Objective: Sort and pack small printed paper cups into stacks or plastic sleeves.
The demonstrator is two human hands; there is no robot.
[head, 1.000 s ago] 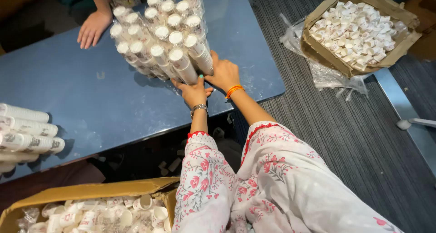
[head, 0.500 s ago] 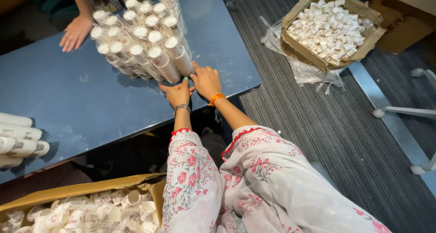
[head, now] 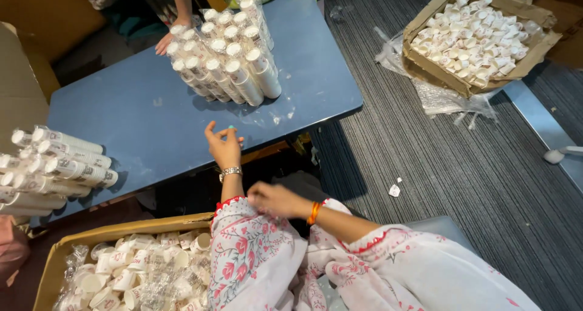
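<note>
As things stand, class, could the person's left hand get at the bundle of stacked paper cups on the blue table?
Probably yes: the left hand hangs open over the blue table, with bare tabletop between it and the bundle of stacked paper cups.

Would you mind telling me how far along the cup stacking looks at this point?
Done: a block of stacked paper-cup sleeves lies on the blue table, with more sleeves at its left edge. In hand: nothing; the left hand hovers empty and the right hand is blurred. Left: loose cups fill two cardboard boxes.

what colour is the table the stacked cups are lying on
Blue: the flat rectangular table is plain blue, clearest in the head view.
</note>
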